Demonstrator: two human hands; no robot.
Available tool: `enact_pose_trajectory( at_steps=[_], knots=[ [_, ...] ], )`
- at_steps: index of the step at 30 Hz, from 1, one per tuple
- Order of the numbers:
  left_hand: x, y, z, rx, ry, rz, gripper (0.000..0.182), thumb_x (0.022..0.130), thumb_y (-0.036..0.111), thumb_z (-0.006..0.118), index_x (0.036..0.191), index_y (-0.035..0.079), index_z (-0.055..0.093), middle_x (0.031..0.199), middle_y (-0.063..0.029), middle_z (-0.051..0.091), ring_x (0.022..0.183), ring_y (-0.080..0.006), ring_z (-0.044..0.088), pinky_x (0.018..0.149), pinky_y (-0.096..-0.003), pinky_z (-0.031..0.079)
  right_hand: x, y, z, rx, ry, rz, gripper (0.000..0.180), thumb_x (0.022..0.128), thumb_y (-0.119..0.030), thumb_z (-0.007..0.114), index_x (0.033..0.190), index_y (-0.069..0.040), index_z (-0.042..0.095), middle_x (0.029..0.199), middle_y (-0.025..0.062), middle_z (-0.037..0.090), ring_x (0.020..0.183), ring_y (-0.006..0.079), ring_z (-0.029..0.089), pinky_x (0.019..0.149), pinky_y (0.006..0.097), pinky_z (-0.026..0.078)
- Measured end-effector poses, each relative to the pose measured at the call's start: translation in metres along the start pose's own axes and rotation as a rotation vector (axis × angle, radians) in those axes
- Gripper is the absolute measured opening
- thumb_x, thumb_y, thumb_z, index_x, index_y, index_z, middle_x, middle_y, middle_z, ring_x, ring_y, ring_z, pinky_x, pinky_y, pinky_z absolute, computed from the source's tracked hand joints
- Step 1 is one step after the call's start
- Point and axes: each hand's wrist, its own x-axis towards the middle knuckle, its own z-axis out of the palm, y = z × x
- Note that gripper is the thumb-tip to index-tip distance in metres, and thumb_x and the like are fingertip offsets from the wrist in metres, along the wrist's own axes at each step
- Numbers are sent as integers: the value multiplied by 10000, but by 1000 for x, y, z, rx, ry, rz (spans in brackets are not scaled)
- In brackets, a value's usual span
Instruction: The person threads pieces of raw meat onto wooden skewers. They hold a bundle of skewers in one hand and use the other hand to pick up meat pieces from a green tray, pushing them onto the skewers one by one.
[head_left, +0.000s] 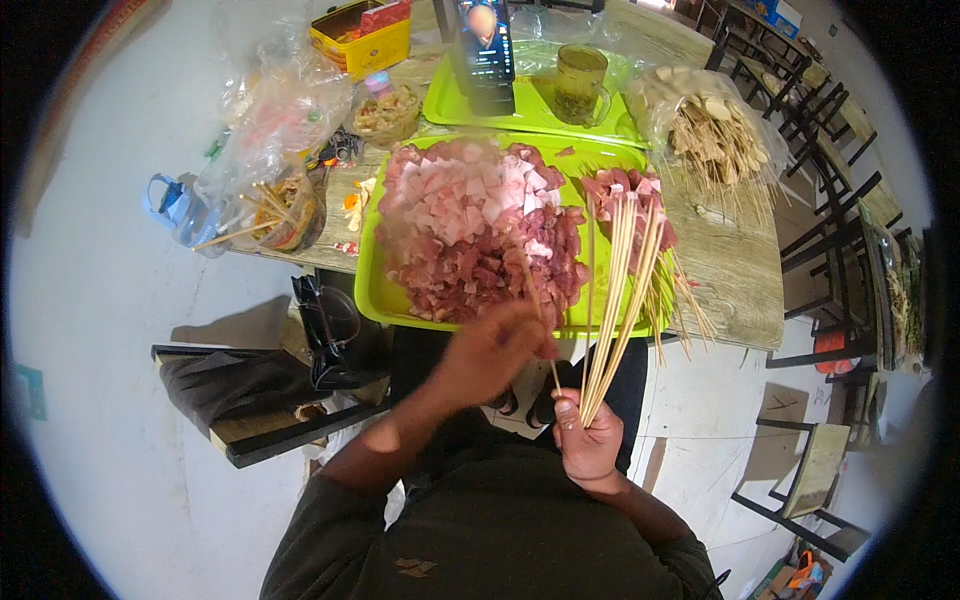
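My right hand (590, 442) grips a fanned bundle of bamboo skewers (616, 300) by their lower ends, with one separate skewer (556, 377) slanting up from its thumb. My left hand (499, 349), slightly blurred, is at that single skewer, over the near edge of a green tray (365, 300); a bit of meat shows by its fingers. Pieces of red meat (480, 274) and pale, fatty cubes (457, 199) lie heaped on the tray. On the tray's right side rest skewers loaded with meat (600, 184), their bare sticks pointing towards me.
Behind stands a second green tray (450, 105) with a glass mug (580, 86) and a phone (487, 67). A bag of skewered pale slices (705, 127) lies right. Left are a yellow tub (375, 52), plastic bags (277, 105), a food container (289, 217) and a stool (277, 442).
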Motion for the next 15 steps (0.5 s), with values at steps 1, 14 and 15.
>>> enact_pose_trajectory(
  at_steps=[1,14,15],
  knots=[
    [9,3,-15,218,92,109,202,957,159,539,1053,-10,591,833,-38,639,785,-126,611,717,-283,510,0,-3,-2,-17,4,2,129,940,-65,574,1038,-12,637,639,-30,549,506,17,433,450,180,348],
    [68,37,-106,1173,460,203,264,830,227,642,1047,76,662,936,-139,671,867,-303,657,761,-369,506,-1,8,-1,15,-49,17,134,940,-69,575,1040,-5,637,730,-2,619,512,18,450,448,180,354],
    [70,36,-108,1169,446,226,266,828,229,641,1044,75,657,936,-141,668,870,-304,654,764,-372,503,-1,9,-2,18,-54,15,133,940,-69,576,1039,-5,637,729,-5,617,512,18,452,448,180,355]
  ],
)
